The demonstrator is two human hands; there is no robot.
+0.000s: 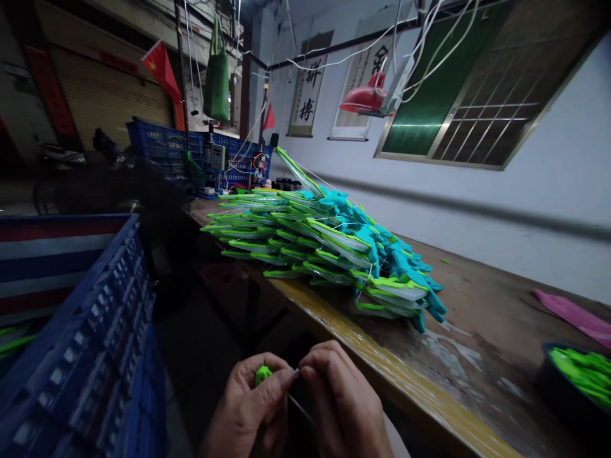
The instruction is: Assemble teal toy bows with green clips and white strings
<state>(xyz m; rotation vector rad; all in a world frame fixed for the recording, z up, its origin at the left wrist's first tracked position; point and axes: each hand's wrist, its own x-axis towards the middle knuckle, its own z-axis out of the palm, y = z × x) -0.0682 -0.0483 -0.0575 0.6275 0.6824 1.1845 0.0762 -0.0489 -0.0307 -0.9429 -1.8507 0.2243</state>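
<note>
Close together, left hand (252,401) clasps green piece (262,374), right hand (342,395) apparently pinches pale thread (300,408).

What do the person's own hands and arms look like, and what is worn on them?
Both the left hand and right hand are bare: no gloves, and no rings or markings show. The forearms are out of frame. A pale patch beside the right hand may be clothing; I cannot tell.
</note>
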